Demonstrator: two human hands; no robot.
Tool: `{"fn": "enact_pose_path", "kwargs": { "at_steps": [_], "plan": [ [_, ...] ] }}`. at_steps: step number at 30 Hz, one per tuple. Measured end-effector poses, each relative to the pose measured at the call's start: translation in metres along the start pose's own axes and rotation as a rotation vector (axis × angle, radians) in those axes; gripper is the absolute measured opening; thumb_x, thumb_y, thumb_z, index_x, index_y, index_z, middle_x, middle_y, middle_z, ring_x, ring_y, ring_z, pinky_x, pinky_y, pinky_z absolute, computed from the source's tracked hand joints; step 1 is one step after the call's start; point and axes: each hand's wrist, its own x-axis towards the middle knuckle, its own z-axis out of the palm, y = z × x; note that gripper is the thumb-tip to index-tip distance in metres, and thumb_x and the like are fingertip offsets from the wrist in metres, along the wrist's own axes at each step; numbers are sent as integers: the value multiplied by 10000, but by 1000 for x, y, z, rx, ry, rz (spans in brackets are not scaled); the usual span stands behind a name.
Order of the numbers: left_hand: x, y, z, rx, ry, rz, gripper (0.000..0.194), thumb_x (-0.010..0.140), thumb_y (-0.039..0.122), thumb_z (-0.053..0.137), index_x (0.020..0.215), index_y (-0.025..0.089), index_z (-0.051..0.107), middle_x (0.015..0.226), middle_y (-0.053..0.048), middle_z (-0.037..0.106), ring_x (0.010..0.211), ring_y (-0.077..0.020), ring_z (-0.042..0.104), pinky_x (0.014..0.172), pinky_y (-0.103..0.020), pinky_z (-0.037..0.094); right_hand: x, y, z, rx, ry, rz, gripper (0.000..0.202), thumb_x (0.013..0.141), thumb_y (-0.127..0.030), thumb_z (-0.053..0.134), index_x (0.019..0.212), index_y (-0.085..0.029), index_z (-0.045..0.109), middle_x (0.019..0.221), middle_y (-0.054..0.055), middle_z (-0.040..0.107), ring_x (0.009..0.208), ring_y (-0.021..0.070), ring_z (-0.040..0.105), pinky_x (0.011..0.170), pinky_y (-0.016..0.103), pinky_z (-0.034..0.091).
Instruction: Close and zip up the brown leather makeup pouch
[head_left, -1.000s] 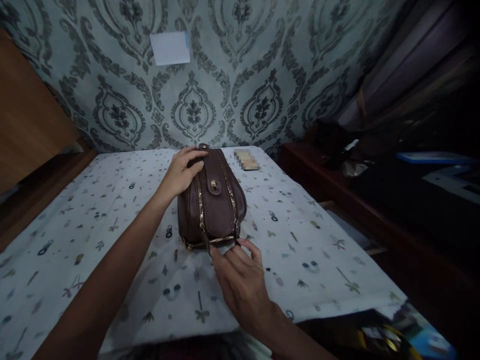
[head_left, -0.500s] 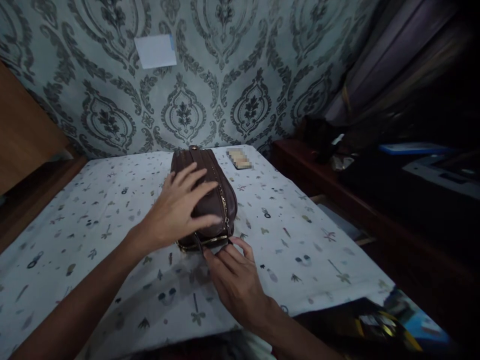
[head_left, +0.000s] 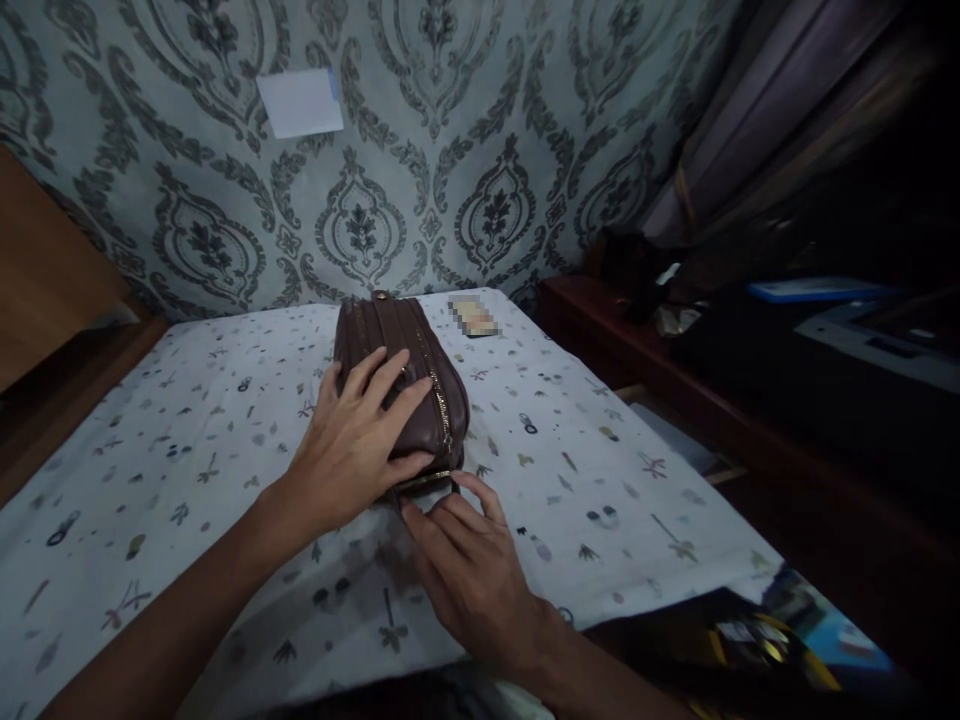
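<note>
A dark brown leather bag [head_left: 439, 400] with gold zippers lies on a patterned white cloth, its long side running away from me. My left hand [head_left: 356, 430] rests on top of it, fingers spread, thumb near the close end. At that close end, a gold zipper [head_left: 426, 480] runs crosswise. Just below it, my right hand [head_left: 469, 550] has its fingers curled in a pinch around a thin dark strap [head_left: 397, 497] at the bag's end. The fingers hide most of the strap.
The printed cloth [head_left: 570, 500] covers the table. Beyond the bag lies a small card-like item [head_left: 474, 316], blurred out. A white paper [head_left: 300, 102] hangs on the wallpaper. Wooden furniture [head_left: 52, 270] stands left; a dark red ledge [head_left: 577, 310] with assorted items runs along the right.
My left hand has come down onto the bag's top and nearer to me. The right hand stays at the bag's close end. The view has shifted slightly.
</note>
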Motion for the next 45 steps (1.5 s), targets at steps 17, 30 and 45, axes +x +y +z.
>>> {"fn": "enact_pose_path", "kwargs": {
  "at_steps": [17, 30, 45],
  "plan": [
    [-13, -11, 1, -258, 110, -11, 434, 954, 392, 509, 1365, 254, 500, 1531, -117, 399, 1429, -322, 345, 1160, -576, 286, 4, 5, -2, -62, -61, -71, 245, 873, -51, 483, 1073, -136, 596, 705, 7, 645, 711, 163, 571, 1025, 416, 440],
    [-39, -26, 13, -431, 256, -81, 328, 972, 195, 452, 1277, 277, 539, 1473, -72, 461, 1440, -235, 340, 1151, -440, 387, -2, 8, 24, -62, -38, -55, 291, 920, -19, 381, 1028, -138, 624, 686, 4, 602, 683, 151, 511, 957, 350, 435],
    [-42, -25, 21, -360, 294, -63, 482, 968, 170, 439, 1419, 335, 410, 1507, -63, 427, 1448, -245, 332, 1117, -472, 444, -9, 14, 19, -27, 28, -62, 323, 885, -9, 395, 1081, -152, 608, 705, 10, 646, 682, 149, 572, 916, 349, 488]
  ]
}}
